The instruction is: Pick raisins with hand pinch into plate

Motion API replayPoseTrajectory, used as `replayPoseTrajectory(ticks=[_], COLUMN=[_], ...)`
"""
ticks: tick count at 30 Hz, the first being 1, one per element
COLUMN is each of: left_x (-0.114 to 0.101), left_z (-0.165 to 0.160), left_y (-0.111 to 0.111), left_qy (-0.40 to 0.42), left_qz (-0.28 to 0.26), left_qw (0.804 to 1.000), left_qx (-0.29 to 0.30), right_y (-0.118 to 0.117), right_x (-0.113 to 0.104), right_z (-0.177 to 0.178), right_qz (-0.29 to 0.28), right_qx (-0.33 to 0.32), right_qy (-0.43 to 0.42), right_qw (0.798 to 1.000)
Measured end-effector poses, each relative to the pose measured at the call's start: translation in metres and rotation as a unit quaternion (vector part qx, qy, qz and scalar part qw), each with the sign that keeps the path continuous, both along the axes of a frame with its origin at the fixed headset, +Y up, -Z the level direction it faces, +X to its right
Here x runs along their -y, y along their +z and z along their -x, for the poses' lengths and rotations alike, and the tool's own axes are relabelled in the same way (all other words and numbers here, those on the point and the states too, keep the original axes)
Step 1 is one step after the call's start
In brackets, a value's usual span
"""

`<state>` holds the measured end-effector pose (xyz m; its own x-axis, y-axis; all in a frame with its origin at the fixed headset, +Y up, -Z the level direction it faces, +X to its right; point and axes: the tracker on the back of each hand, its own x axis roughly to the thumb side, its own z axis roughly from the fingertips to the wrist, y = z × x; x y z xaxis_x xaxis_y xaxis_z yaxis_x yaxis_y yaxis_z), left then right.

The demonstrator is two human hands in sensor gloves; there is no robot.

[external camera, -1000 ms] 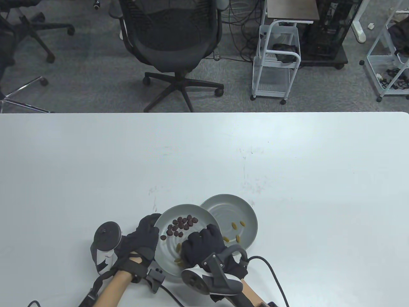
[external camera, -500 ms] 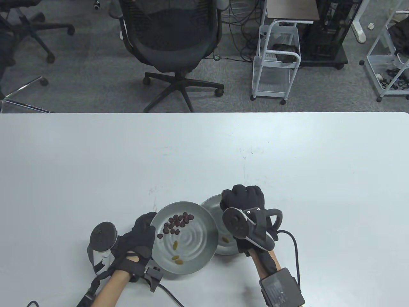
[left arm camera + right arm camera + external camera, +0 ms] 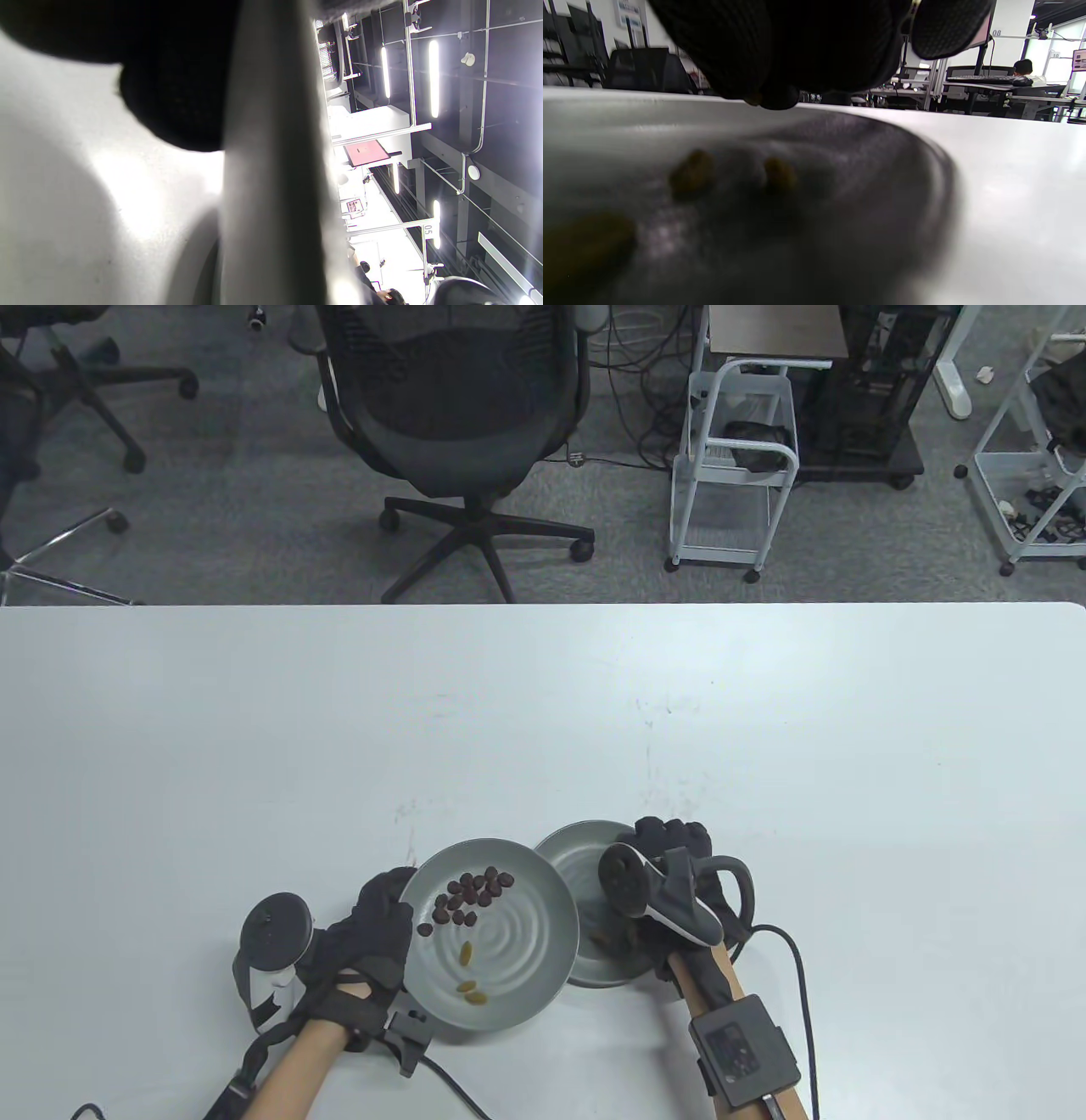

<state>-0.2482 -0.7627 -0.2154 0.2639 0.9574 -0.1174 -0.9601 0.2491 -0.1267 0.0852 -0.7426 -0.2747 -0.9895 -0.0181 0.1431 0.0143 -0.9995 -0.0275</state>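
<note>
Table view: black-gloved left hand [image 3: 373, 937] grips the tilted grey metal plate of dark and golden raisins [image 3: 501, 976]; right hand [image 3: 670, 891] hangs over the second grey plate [image 3: 564, 857], its grip hidden. Left wrist view: plate rim only, no legible writing. Right wrist view: fingertips [image 3: 774, 95] pressed together, seemingly pinching a golden raisin [image 3: 753, 99]; best released low over the dish; background signs unreadable

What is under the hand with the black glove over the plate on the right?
Under the right hand sits the right plate. The right wrist view shows yellowish raisins lying in it. Something small and yellowish shows at the fingertips, too blurred to identify. The hand hides part of the plate.
</note>
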Motion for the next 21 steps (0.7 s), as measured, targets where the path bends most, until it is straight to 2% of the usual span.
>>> replayPoseTrajectory(ticks=[10,16,21], left_x=[0.000,0.000,0.000], left_z=[0.000,0.000,0.000], left_y=[-0.001,-0.001,-0.001], left_qy=[-0.001,0.000,-0.002], left_qz=[0.001,-0.002,-0.006], left_qw=[1.000,1.000,1.000], left_qx=[0.002,0.003,0.005], right_y=[0.000,0.010,0.038], right_x=[0.005,-0.020,-0.053], right_z=[0.000,-0.002,0.011], right_qz=[0.005,-0.056,-0.124], right_qx=[0.003,0.009,-0.029], right_qy=[0.021,-0.011,-0.050], right_qw=[1.000,0.998,0.991])
